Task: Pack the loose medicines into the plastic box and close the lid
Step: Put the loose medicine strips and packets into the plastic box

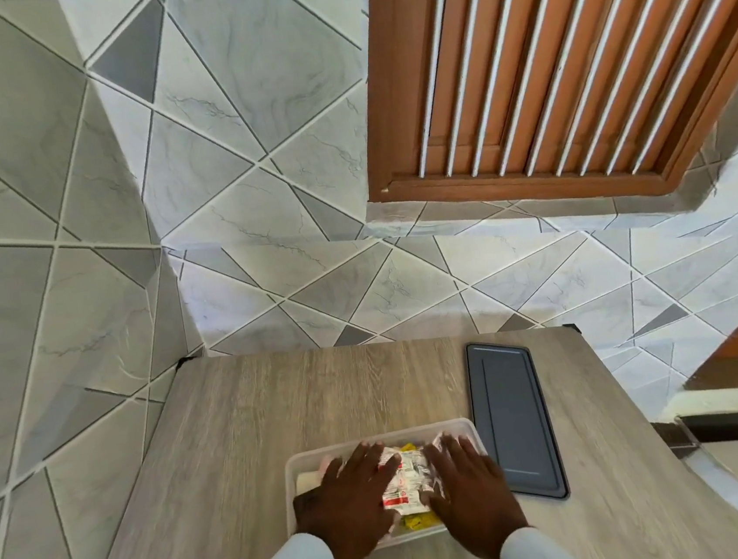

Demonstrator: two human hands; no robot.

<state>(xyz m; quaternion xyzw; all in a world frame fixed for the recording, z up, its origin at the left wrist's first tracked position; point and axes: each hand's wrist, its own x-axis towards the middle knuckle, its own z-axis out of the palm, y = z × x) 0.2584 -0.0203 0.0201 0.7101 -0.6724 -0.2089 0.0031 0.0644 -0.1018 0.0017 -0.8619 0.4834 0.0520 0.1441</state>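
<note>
While both hands press flat, fingers spread and gripping nothing, on the medicine sachets [407, 480] inside the clear rectangular plastic box [377, 436], the dark grey flat lid [514, 419] lies just right, long axis running away, nearer the right hand [469, 489] than the left hand [347, 502].

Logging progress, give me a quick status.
Both hands, left hand and right hand, flat on medicines in plastic box. Lid off, beside box. Nothing blocking.

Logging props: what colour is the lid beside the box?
Dark grey lid, clearest in the head view.
</note>
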